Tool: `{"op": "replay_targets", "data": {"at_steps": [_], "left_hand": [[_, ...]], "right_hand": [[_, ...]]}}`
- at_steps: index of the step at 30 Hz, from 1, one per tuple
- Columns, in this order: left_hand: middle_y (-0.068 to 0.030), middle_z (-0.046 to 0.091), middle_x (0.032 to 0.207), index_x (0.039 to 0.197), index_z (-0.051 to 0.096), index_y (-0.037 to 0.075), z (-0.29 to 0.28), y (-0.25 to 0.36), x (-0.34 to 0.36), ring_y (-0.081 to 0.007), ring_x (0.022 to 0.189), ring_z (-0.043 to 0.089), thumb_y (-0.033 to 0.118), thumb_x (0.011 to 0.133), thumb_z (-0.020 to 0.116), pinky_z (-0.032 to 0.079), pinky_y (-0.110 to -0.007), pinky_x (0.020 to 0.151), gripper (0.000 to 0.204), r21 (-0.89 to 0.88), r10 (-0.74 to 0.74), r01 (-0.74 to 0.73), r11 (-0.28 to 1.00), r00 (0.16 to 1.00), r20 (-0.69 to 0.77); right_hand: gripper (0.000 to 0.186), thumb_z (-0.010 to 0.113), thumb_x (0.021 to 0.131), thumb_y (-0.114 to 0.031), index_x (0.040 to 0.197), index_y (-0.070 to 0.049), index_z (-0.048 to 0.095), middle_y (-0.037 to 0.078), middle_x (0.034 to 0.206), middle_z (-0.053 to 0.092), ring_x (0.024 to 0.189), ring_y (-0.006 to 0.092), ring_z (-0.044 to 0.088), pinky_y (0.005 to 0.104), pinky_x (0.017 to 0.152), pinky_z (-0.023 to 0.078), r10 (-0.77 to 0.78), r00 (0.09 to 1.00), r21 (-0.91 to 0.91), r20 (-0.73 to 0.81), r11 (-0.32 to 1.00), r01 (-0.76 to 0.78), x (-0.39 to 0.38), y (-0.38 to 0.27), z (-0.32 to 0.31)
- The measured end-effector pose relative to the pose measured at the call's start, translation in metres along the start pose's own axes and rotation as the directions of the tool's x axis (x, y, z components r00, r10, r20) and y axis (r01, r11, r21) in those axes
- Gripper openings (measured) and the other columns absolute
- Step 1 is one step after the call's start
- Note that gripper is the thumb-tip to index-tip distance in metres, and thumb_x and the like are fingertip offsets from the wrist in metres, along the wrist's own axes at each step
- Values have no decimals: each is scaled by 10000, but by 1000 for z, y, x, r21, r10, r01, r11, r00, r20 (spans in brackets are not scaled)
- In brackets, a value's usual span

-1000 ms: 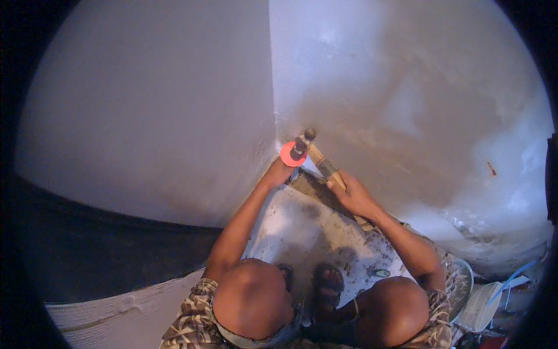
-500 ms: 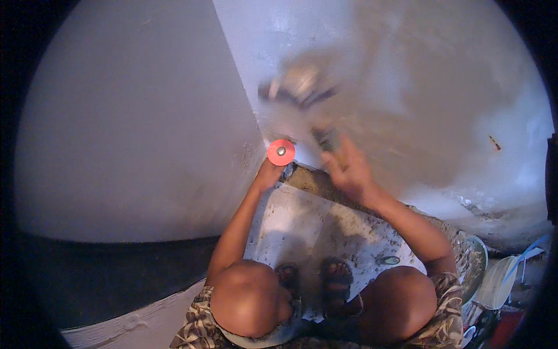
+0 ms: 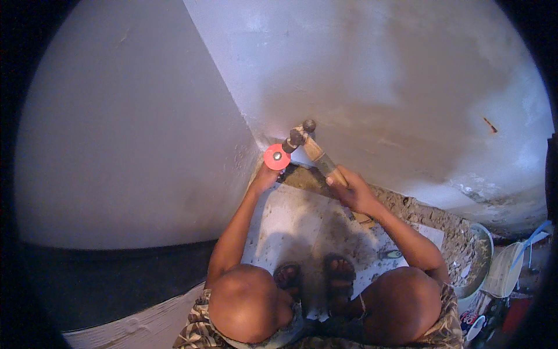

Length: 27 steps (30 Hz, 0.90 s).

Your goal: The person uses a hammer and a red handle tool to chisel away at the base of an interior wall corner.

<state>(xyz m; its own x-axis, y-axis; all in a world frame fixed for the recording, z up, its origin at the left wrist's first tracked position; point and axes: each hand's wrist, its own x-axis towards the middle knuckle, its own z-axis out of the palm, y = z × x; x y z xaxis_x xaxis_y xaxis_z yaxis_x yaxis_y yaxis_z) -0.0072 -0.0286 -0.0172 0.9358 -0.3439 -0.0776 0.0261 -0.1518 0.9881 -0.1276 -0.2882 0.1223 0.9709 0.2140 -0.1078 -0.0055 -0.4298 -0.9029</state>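
Observation:
My left hand (image 3: pixel 264 177) is closed on a chisel with a round red hand guard (image 3: pixel 271 164) and a silver struck end, held low where the two walls meet. My right hand (image 3: pixel 354 192) grips a hammer (image 3: pixel 317 152) by its wooden handle, its dark head just above and to the right of the guard. Below them is a dirty strip of broken floor (image 3: pixel 305 180) along the wall's foot, beside a pale, dirt-speckled slab (image 3: pixel 273 212). The chisel's tip is hidden.
Grey wall (image 3: pixel 133 134) stands left, stained wall (image 3: pixel 430 87) right, above a dark band (image 3: pixel 116 273). At lower right are a tub of rubble (image 3: pixel 468 273), a pale bucket (image 3: pixel 503 267) and assorted items. My bent knees and sandalled feet (image 3: pixel 340 273) fill the bottom.
Half a second ago the hammer was raised and blurred; it is now down beside the chisel's end again. My left hand has shifted slightly left, and the view has turned slightly.

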Motion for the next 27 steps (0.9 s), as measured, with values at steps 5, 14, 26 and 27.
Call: {"op": "replay_targets", "data": {"at_steps": [5,14,26,27], "left_hand": [[23,561,788,947,569,78,-20,13,-6,-69,689,505,231,912,502,401,-229,561,171,46,79,-75,996,993,-83],[30,554,789,917,572,73,-25,7,6,-76,675,492,246,922,511,399,-248,588,183,148,178,-161,976,978,-112],[-112,612,1108,1165,542,19,-27,16,11,-225,1067,558,193,907,509,423,-349,931,313,262,129,-129,956,991,19],[-112,606,1125,1172,541,20,-28,13,11,-226,1080,553,198,909,508,417,-347,941,319,257,163,-160,953,987,9]], "right_hand": [[324,531,936,-374,987,-54,518,37,670,519,578,130,504,310,521,414,56,994,-42,-96,997,-60,-12,-10,-5],[457,522,909,-479,940,-22,515,64,706,538,655,174,537,346,593,432,16,983,7,-181,1000,-15,-22,-54,-17],[362,554,914,-323,1115,-43,446,81,764,555,662,196,544,312,553,441,-500,770,-138,-397,862,488,9,-131,-19],[342,565,903,-303,1089,-29,479,116,763,596,688,259,589,371,593,458,-445,798,-168,-407,895,414,19,-117,-4]]}}
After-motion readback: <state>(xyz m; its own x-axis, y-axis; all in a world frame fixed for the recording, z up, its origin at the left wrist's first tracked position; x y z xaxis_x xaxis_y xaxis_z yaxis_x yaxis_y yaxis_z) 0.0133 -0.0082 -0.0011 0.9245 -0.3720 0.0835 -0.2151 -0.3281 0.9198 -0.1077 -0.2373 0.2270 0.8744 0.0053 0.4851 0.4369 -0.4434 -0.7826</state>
